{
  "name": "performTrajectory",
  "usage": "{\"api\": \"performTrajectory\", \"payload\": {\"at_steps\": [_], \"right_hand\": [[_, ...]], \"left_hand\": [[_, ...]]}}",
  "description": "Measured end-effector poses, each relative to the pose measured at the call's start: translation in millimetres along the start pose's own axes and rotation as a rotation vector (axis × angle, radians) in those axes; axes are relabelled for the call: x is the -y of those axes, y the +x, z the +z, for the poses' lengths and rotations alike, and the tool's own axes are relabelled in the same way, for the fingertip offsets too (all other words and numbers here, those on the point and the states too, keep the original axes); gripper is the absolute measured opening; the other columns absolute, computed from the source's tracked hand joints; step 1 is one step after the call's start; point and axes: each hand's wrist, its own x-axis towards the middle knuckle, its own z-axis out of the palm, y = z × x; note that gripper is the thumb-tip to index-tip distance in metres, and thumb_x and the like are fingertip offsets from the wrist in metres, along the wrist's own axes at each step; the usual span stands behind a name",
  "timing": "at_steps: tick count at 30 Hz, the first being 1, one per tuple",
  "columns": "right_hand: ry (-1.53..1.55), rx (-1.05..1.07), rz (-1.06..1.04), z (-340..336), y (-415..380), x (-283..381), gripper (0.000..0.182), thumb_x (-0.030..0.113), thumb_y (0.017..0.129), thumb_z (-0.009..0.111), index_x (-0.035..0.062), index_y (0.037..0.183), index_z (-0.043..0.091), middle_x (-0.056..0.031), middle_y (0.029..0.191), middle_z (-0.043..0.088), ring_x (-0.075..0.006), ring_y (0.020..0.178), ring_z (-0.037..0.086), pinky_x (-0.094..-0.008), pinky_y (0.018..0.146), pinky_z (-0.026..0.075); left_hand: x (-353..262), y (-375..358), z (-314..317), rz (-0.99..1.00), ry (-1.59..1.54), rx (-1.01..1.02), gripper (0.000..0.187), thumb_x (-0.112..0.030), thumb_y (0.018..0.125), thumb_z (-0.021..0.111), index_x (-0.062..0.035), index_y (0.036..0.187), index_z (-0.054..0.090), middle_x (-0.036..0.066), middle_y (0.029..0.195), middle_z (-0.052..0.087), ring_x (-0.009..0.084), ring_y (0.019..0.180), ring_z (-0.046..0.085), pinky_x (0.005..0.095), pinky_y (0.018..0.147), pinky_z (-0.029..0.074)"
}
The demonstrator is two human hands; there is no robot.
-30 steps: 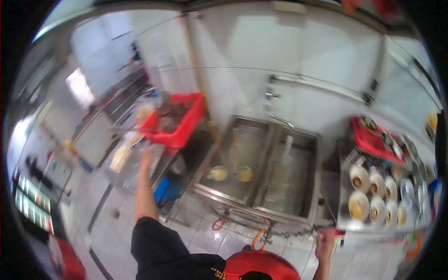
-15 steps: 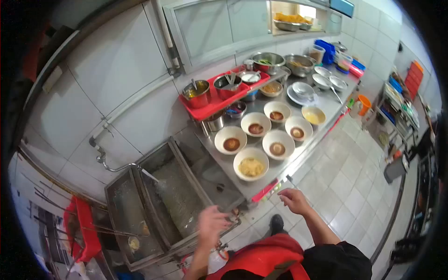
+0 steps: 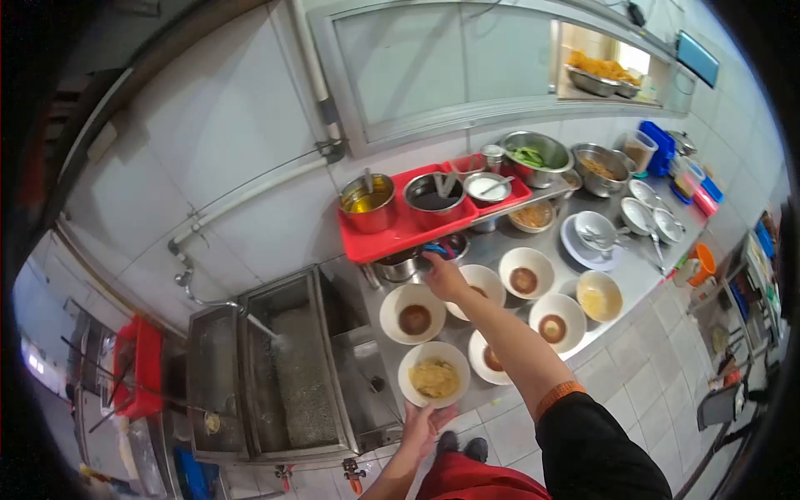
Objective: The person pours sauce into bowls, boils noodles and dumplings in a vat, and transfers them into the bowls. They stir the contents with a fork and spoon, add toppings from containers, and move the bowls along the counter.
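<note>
My left hand (image 3: 427, 423) grips the near edge of a white bowl (image 3: 407, 392) of pale yellow food (image 3: 434, 377), thumb at the rim and fingers underneath. Stretched across the counter, my right hand (image 3: 447, 279) has its fingers drawn together beside a steel pot (image 3: 398, 268) under the raised shelf. What those fingers hold, if anything, I cannot tell. Close behind them is a small container (image 3: 454, 245) with blue and pink items. White bowls with brown sauce stand around my right forearm, among them one at the left (image 3: 414, 320) and one farther back (image 3: 527, 273).
Red trays (image 3: 367, 243) on the shelf carry pots of yellow and dark liquid and a white bowl. Left of the counter, a tap (image 3: 260, 327) runs into a steel sink (image 3: 329, 367). A bowl of yellow liquid (image 3: 599, 297) and stacked dishes (image 3: 593, 250) stand at the right.
My left hand has moved to the bowl of yellow food and taken hold of its edge. My right hand has reached forward over the bowls to the steel pot. The view has shifted.
</note>
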Motion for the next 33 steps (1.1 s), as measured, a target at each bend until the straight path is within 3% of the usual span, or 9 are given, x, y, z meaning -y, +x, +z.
{"api": "performTrajectory", "payload": {"at_steps": [4, 6, 9, 16, 18, 21, 28, 31, 33], "right_hand": [[-0.02, -0.15, -0.204, 44, 35, -27, 0.033, 0.007, 0.076, 0.067, 0.0078, 0.109, 0.062, -0.0126, 0.077, 0.063, -0.0273, 0.071, 0.063, -0.0391, 0.062, 0.049], [-0.296, -0.236, -0.397, 49, 47, -39, 0.023, 0.005, 0.076, 0.066, 0.0061, 0.099, 0.063, -0.0134, 0.077, 0.062, -0.0295, 0.072, 0.062, -0.0392, 0.062, 0.049], [-0.232, -0.115, -0.463, 25, 36, 21, 0.014, 0.004, 0.076, 0.065, 0.005, 0.09, 0.062, -0.0137, 0.079, 0.063, -0.0294, 0.072, 0.063, -0.0372, 0.062, 0.05], [-0.266, -0.349, -0.335, -86, -67, 61, 0.012, 0.003, 0.073, 0.069, 0.0055, 0.082, 0.061, -0.0089, 0.077, 0.064, -0.0214, 0.068, 0.064, -0.03, 0.061, 0.05], [-0.202, -0.268, -0.252, -131, -118, 72, 0.013, -0.005, 0.074, 0.064, 0.0049, 0.083, 0.061, -0.0077, 0.075, 0.065, -0.0187, 0.059, 0.062, -0.0279, 0.054, 0.046], [-0.235, -0.128, -0.242, -191, -178, 115, 0.019, -0.007, 0.069, 0.063, 0.0068, 0.081, 0.062, -0.0062, 0.076, 0.067, -0.0175, 0.069, 0.067, -0.0265, 0.061, 0.051], [-0.328, 0.019, 0.019, -295, -253, 90, 0.026, 0.001, 0.072, 0.065, 0.0102, 0.096, 0.066, -0.0046, 0.084, 0.064, -0.0214, 0.075, 0.064, -0.035, 0.068, 0.051], [-0.769, 0.236, -0.153, -357, -267, 83, 0.033, 0.002, 0.072, 0.057, 0.0135, 0.102, 0.067, -0.0033, 0.082, 0.06, -0.0192, 0.079, 0.059, -0.0346, 0.072, 0.045], [-0.834, 0.103, -0.125, -399, -289, 66, 0.036, 0.002, 0.07, 0.055, 0.0147, 0.102, 0.067, -0.002, 0.08, 0.055, -0.0182, 0.078, 0.055, -0.0332, 0.073, 0.041]], "left_hand": [[4, 11, -9, -0.006, -0.076, -0.061, 0.059, 0.002, 0.089, 0.046, -0.0163, 0.137, 0.016, 0.017, 0.131, 0.042, 0.0335, 0.109, 0.057, 0.0455, 0.092, 0.051], [3, 11, -11, 0.011, -0.084, -0.099, 0.06, 0.005, 0.088, 0.045, -0.0171, 0.137, 0.017, 0.017, 0.132, 0.04, 0.0333, 0.11, 0.056, 0.0457, 0.092, 0.051], [0, 4, -30, -0.018, 0.002, -0.156, 0.059, 0.002, 0.086, 0.045, -0.0131, 0.136, 0.018, 0.015, 0.133, 0.038, 0.0313, 0.113, 0.053, 0.044, 0.091, 0.051], [-41, -41, -12, -0.118, 0.216, -0.065, 0.077, 0.003, 0.081, 0.05, -0.0166, 0.144, 0.01, 0.012, 0.136, 0.037, 0.0301, 0.116, 0.051, 0.0418, 0.083, 0.055], [-56, -43, 1, -0.13, 0.286, -0.018, 0.077, 0.004, 0.081, 0.049, -0.0147, 0.145, 0.011, 0.012, 0.135, 0.038, 0.0291, 0.115, 0.052, 0.0392, 0.079, 0.057], [-73, -30, 37, -0.203, 0.335, 0.063, 0.073, 0.003, 0.082, 0.049, -0.0116, 0.145, 0.016, 0.011, 0.133, 0.042, 0.0267, 0.111, 0.055, 0.0371, 0.079, 0.057], [-24, 35, 132, -0.318, 0.387, 0.344, 0.066, -0.001, 0.083, 0.051, -0.0076, 0.142, 0.024, 0.013, 0.129, 0.047, 0.0259, 0.108, 0.057, 0.0428, 0.092, 0.049], [30, 57, 182, -0.4, 0.326, 0.501, 0.063, -0.006, 0.082, 0.052, -0.0059, 0.14, 0.027, 0.014, 0.129, 0.047, 0.027, 0.113, 0.054, 0.0432, 0.094, 0.047], [65, 64, 219, -0.413, 0.292, 0.531, 0.06, -0.007, 0.082, 0.053, -0.0066, 0.139, 0.03, 0.013, 0.127, 0.049, 0.0255, 0.114, 0.053, 0.042, 0.093, 0.048]]}}
